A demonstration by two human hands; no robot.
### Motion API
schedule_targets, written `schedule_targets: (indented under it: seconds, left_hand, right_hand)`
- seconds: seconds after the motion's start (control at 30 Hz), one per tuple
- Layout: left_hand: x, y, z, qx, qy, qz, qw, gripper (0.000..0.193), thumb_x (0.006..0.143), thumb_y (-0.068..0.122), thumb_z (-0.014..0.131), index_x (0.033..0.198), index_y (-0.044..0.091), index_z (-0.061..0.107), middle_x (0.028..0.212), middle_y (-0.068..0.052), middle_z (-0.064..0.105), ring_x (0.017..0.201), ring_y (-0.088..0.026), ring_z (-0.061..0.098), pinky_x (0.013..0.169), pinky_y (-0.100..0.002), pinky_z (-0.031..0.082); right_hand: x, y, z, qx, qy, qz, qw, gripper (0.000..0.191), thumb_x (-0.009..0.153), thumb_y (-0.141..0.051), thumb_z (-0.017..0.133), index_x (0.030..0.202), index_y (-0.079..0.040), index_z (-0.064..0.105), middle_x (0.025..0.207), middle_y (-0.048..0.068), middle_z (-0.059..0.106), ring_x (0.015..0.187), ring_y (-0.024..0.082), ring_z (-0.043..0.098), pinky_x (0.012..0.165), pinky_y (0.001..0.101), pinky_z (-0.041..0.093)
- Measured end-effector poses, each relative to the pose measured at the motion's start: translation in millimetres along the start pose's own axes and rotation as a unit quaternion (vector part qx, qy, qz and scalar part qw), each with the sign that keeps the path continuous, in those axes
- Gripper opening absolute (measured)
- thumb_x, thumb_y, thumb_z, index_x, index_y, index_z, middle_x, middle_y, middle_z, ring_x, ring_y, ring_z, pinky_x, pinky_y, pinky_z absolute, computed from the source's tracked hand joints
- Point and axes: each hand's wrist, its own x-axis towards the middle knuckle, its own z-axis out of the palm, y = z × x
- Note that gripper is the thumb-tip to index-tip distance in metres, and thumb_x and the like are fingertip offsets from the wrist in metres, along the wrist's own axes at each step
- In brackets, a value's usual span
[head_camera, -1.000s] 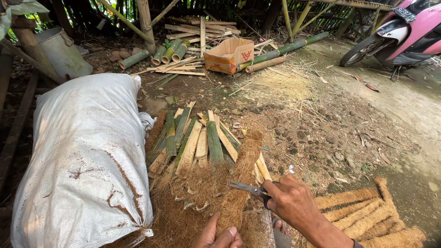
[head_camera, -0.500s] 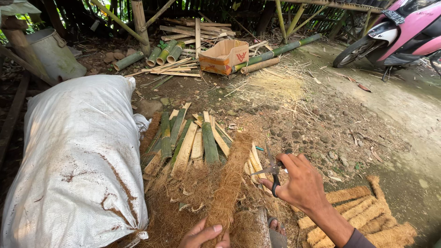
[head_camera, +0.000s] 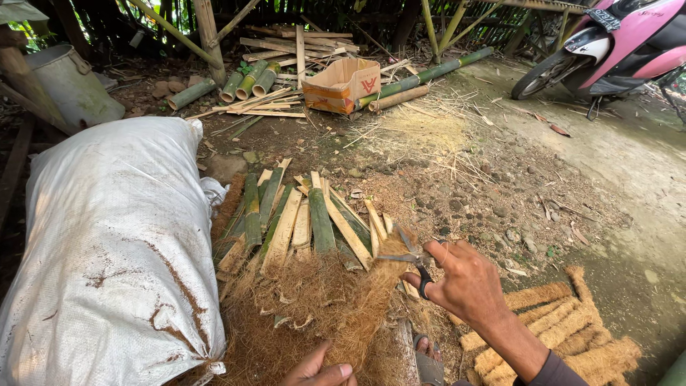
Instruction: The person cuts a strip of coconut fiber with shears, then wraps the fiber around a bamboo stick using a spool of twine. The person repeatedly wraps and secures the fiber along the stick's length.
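My right hand [head_camera: 463, 281] grips a pair of scissors [head_camera: 410, 256] whose blades sit at the far tip of a long roll of brown coconut fibre [head_camera: 361, 304]. My left hand [head_camera: 319, 369] holds the near end of that roll at the bottom edge of the view. The roll slants from the lower middle up to the right. Under it lies a loose heap of the same brown fibre [head_camera: 275, 322]. Split bamboo slats [head_camera: 300, 218], green and pale, fan out on the ground just beyond the roll's tip.
A big white woven sack [head_camera: 107, 236] lies at the left. Finished fibre rolls [head_camera: 564, 325] are stacked at the lower right. Farther off stand a cardboard box [head_camera: 341, 84], bamboo poles [head_camera: 429, 73], a metal bucket [head_camera: 71, 86] and a pink scooter [head_camera: 607, 46].
The right hand with the scissors has risen from the roll's side to its far tip. The left hand has slid right along the near end. The camera shifted slightly.
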Motion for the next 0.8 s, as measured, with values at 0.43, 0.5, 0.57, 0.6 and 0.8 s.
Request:
schedule_targets:
  seconds: [0.43, 0.5, 0.57, 0.6, 0.8]
  left_hand:
    - [7, -2, -4, 0.266, 0.063, 0.044, 0.961, 0.094, 0.097, 0.031, 0.06, 0.157, -0.003, -0.005, 0.089, -0.017, 0.072, 0.079, -0.02, 0.072, 0.083, -0.043, 0.064]
    - [9, -3, -4, 0.303, 0.049, 0.077, 0.949, 0.094, 0.1, 0.035, 0.062, 0.156, -0.008, 0.001, 0.107, -0.005, 0.065, 0.09, -0.016, 0.075, 0.09, -0.04, 0.063]
    - [9, -2, -4, 0.313, 0.048, 0.062, 0.947, 0.094, 0.101, 0.038, 0.063, 0.157, -0.008, 0.002, 0.108, -0.004, 0.065, 0.092, -0.015, 0.076, 0.093, -0.039, 0.063]
    - [8, -2, -4, 0.303, 0.057, 0.032, 0.951, 0.095, 0.099, 0.039, 0.062, 0.157, -0.006, 0.001, 0.101, -0.01, 0.069, 0.088, -0.017, 0.074, 0.092, -0.04, 0.063]
    - [5, -2, 2, 0.287, 0.064, 0.076, 0.953, 0.086, 0.101, 0.033, 0.06, 0.159, -0.005, 0.01, 0.088, 0.002, 0.057, 0.073, -0.013, 0.066, 0.076, -0.043, 0.058]
  right_hand:
    - [-5, 22, 21, -0.057, 0.033, -0.07, 0.995, 0.05, 0.082, -0.061, 0.07, 0.081, -0.011, 0.063, 0.055, 0.005, 0.06, 0.046, 0.015, 0.05, 0.036, 0.031, 0.044]
    - [-4, 24, 20, -0.06, 0.076, -0.104, 0.99, 0.051, 0.08, -0.061, 0.071, 0.08, -0.011, 0.061, 0.061, 0.009, 0.065, 0.05, 0.017, 0.052, 0.04, 0.0312, 0.045]
    - [-7, 28, 23, -0.066, 0.095, -0.119, 0.986, 0.048, 0.082, -0.056, 0.071, 0.084, -0.01, 0.061, 0.067, 0.012, 0.068, 0.053, 0.017, 0.053, 0.043, 0.0312, 0.046]
    - [-10, 30, 26, -0.087, 0.057, -0.092, 0.99, 0.041, 0.084, -0.051, 0.072, 0.086, -0.011, 0.063, 0.063, 0.008, 0.066, 0.053, 0.016, 0.054, 0.041, 0.0304, 0.046]
    - [-12, 36, 35, -0.105, -0.05, -0.022, 0.993, 0.027, 0.093, -0.042, 0.071, 0.094, -0.016, 0.067, 0.055, -0.002, 0.062, 0.052, 0.012, 0.057, 0.042, 0.0288, 0.047]
